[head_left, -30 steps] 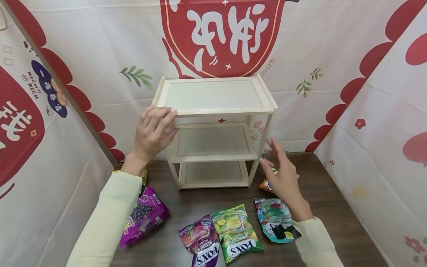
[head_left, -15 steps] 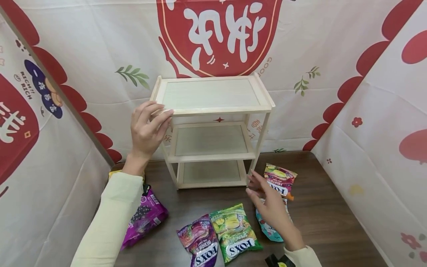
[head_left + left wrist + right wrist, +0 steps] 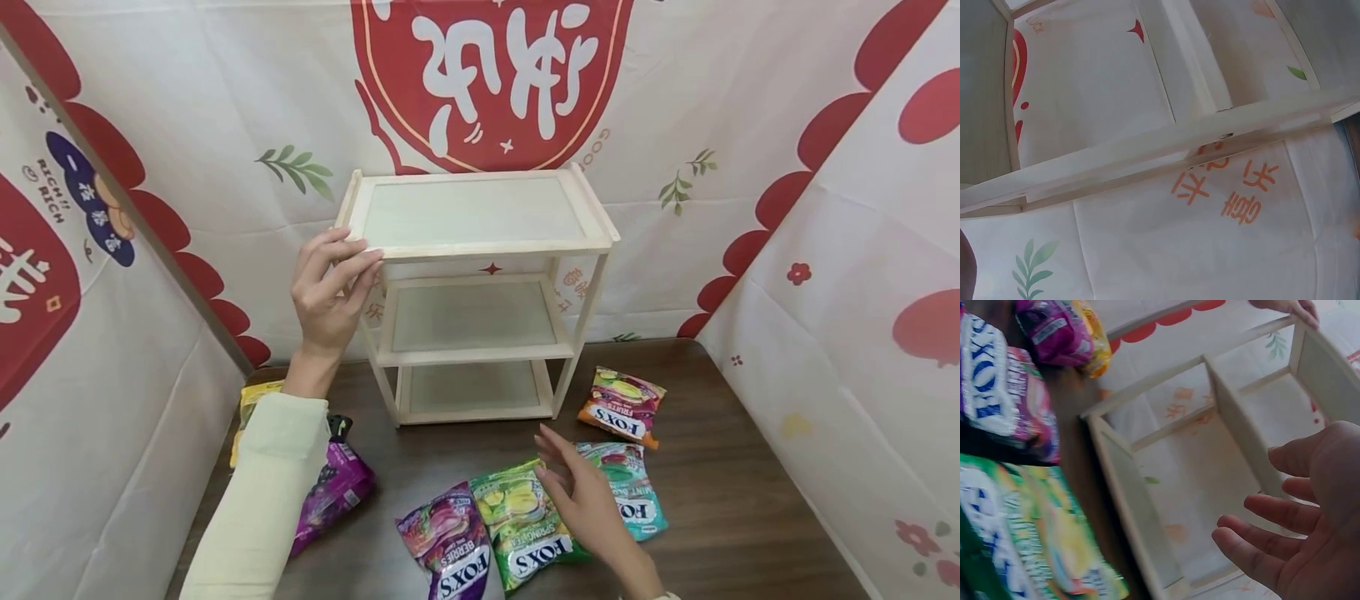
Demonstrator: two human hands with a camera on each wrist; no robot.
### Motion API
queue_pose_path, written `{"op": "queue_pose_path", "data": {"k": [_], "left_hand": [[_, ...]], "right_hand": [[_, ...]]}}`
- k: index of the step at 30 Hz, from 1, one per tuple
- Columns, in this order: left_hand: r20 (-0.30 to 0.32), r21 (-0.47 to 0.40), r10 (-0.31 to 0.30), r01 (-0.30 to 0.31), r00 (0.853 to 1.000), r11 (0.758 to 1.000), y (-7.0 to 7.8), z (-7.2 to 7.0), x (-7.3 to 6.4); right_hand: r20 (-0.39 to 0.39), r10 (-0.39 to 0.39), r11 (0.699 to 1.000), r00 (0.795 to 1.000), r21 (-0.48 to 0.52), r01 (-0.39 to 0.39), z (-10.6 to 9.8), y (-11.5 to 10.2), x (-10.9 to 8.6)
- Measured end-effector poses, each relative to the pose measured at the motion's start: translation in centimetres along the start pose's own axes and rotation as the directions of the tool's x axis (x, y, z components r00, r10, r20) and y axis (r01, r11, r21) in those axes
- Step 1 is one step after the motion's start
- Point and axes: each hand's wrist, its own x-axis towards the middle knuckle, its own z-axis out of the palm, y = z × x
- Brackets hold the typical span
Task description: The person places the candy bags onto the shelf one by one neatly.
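Note:
A three-tier pale wooden shelf (image 3: 480, 212) stands upright at the back of the table. My left hand (image 3: 326, 292) holds its front left top corner, fingers bent over the edge. Low in front of the shelf, my right hand (image 3: 588, 504) has its fingers spread and holds nothing. It hovers between a green Fox's Spring Tea candy bag (image 3: 510, 500) and a teal Fox's mint candy bag (image 3: 639, 504), partly covering both. The right wrist view shows the same right hand (image 3: 1291, 512) with loosely bent, parted fingers. A purple Fox's Berries candy bag (image 3: 448, 533) overlaps the green one's left side.
A Fox's Fruits bag (image 3: 622, 404) lies right of the shelf. At the left, a purple bag (image 3: 337, 492) and a yellow bag (image 3: 251, 404) are partly hidden by the left sleeve. Printed cloth (image 3: 225, 67) hangs behind and on both sides of the brown table (image 3: 720, 467).
My right hand has dropped from beside the shelf's right post, moving down and left toward the green bag, uncovering the Fruits bag. My left hand stays at the shelf's corner.

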Motion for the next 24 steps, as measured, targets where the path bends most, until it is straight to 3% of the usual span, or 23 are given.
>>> {"op": "queue_pose_path", "data": {"k": [3,6,14,19,24], "left_hand": [[0.037,0.005,-0.025,0.025,0.999,1.000,-0.6,0.0,-0.2],[0.049,0.014,-0.048,0.047,0.998,0.999,-1.0,0.0,-0.3],[0.038,0.033,-0.078,0.077,0.996,0.996,-1.3,-0.2,-0.7],[0.026,0.033,-0.080,0.079,0.996,0.996,-1.3,-0.1,-0.9],[0.008,0.021,-0.072,0.071,0.997,0.997,-1.2,0.4,-0.9]], "right_hand": [[-0.003,0.073,0.997,0.997,0.013,-0.073,0.6,0.7,-0.6],[0.015,0.086,0.996,0.996,0.009,-0.086,1.4,1.5,-1.3],[0.173,0.076,0.995,0.982,-0.073,-0.064,3.8,2.3,-3.1],[0.289,0.095,0.993,0.952,-0.100,-0.069,4.8,2.0,-3.7],[0.308,0.090,0.989,0.947,-0.140,-0.048,5.3,2.1,-3.8]]}}
